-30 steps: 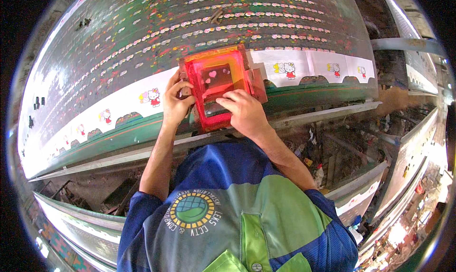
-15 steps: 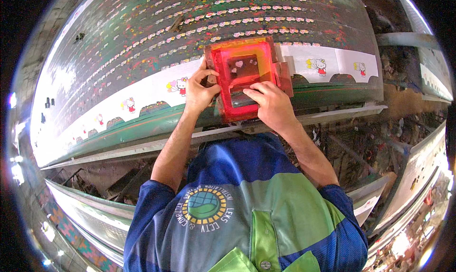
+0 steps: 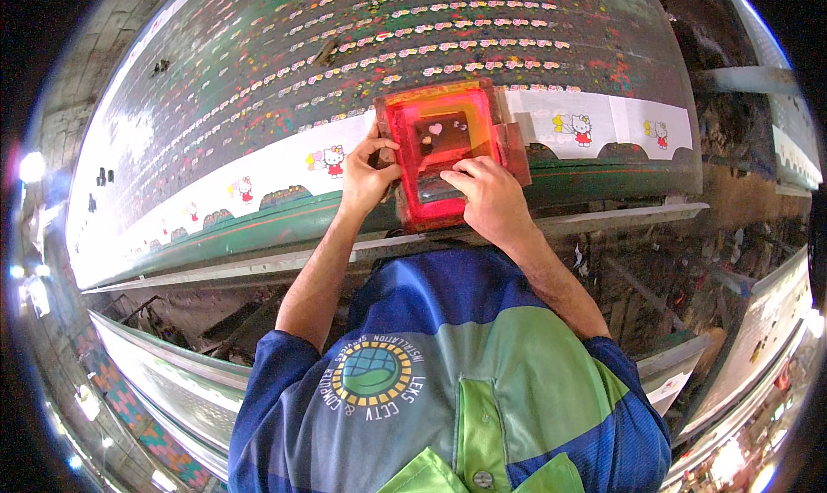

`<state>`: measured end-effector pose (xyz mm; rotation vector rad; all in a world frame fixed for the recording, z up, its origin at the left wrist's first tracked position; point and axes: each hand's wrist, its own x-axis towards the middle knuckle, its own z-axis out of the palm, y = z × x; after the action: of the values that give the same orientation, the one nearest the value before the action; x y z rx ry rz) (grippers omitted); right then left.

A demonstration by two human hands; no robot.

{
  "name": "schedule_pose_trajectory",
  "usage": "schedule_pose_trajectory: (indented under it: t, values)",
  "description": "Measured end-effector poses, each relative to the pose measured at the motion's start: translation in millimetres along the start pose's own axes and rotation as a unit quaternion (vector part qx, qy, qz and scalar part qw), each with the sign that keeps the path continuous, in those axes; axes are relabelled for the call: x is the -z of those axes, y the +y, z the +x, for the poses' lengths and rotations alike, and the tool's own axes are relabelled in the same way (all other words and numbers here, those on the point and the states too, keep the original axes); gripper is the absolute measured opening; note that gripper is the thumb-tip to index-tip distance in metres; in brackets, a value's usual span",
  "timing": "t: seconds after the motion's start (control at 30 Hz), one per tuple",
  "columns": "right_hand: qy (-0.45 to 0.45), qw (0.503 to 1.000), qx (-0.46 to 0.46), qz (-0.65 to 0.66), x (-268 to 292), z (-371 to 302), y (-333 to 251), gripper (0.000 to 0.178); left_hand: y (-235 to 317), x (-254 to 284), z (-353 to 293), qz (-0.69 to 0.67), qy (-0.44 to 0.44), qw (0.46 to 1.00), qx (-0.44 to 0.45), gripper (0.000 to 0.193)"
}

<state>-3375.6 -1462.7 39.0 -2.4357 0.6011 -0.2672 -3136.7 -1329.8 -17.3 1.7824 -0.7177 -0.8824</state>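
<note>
A red screen-printing frame point(image 3: 402, 202) lies on a strip of white printed paper point(image 3: 551, 105) at the near edge of the long sloping table. My left hand point(image 3: 369, 174) grips the frame's left side, thumb and fingers bent around the edge. Inside the frame, my right hand point(image 3: 495, 198) is closed, its fingers pinched on what looks like a small squeegee point(image 3: 438, 163), mostly hidden under the fingertips. Small pale hearts show through the dark mesh window point(image 3: 444, 134) beyond it. A brownish flap point(image 3: 514, 153) juts from the frame's right side.
Cartoon cat figures with balloons point(image 3: 327, 160) repeat along the paper. The paint-spotted dark green table point(image 3: 345, 80) carries rows of small prints farther up. A metal rail point(image 3: 603, 220) runs along its near edge. More long tables point(image 3: 172, 364) stand behind and to the right.
The whole view has shifted slightly, so the table and frame sit lower. My right hand has moved slightly away from me within the frame; my left hand keeps its grip.
</note>
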Motion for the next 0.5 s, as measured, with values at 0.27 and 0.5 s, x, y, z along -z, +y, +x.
schedule_pose_trajectory:
  t: [0.27, 0.5]
  values:
    - [0.009, 1.000, -0.001, -0.005, 0.3, -5.6, -4.3, 0.045, -11.2, -4.2, 3.3, 0.036, 0.018, 0.999, -0.011, 0.034]
    - [-0.077, 0.997, -0.011, 0.004, 19.4, 1.2, -2.0, 0.040, -0.4, -5.4, 2.0, 0.071, 0.021, 0.997, -0.019, 0.033]
